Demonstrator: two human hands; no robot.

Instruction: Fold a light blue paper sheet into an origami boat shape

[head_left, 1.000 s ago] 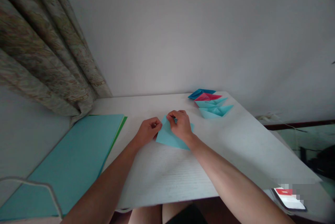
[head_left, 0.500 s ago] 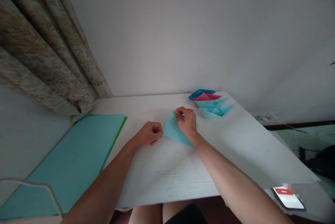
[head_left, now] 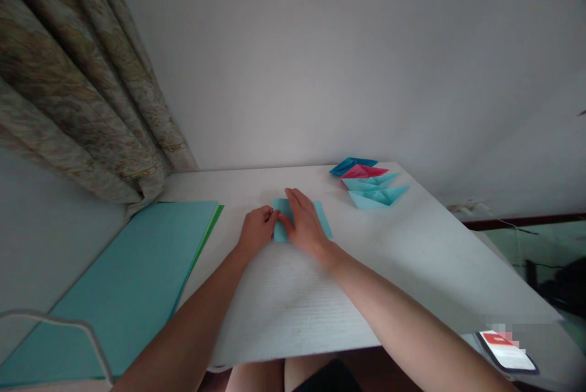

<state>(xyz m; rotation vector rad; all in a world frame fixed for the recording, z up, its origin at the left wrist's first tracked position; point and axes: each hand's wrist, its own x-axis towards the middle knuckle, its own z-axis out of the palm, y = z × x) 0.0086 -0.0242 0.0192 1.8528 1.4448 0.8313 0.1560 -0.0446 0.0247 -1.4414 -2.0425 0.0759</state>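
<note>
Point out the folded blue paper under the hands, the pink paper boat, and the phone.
blue paper point(head_left: 323, 218), head view, bare right edge beside the right hand.
pink boat point(head_left: 362, 171), head view, middle of its hull.
phone point(head_left: 507, 352), head view, lit screen.

a white rectangular table point(head_left: 412, 257) stands against a plain grey wall point(head_left: 320, 56). near the middle of the table lies a light blue folded paper sheet point(head_left: 323, 218), with the right hand point(head_left: 303, 224) flat on it and the left hand point(head_left: 256, 230) touching its left edge. behind and to the right of the sheet, near the table's far right corner, four folded paper boats in blue and pink point(head_left: 368, 181) lie in a row, each just beside the next. left of the hands, a stack of large teal and green paper sheets point(head_left: 132, 282) lies flat. behind that stack hangs a patterned fabric curtain point(head_left: 82, 93). at the near right, a phone with a red and white screen point(head_left: 506, 350) lies below the table's edge.
</note>
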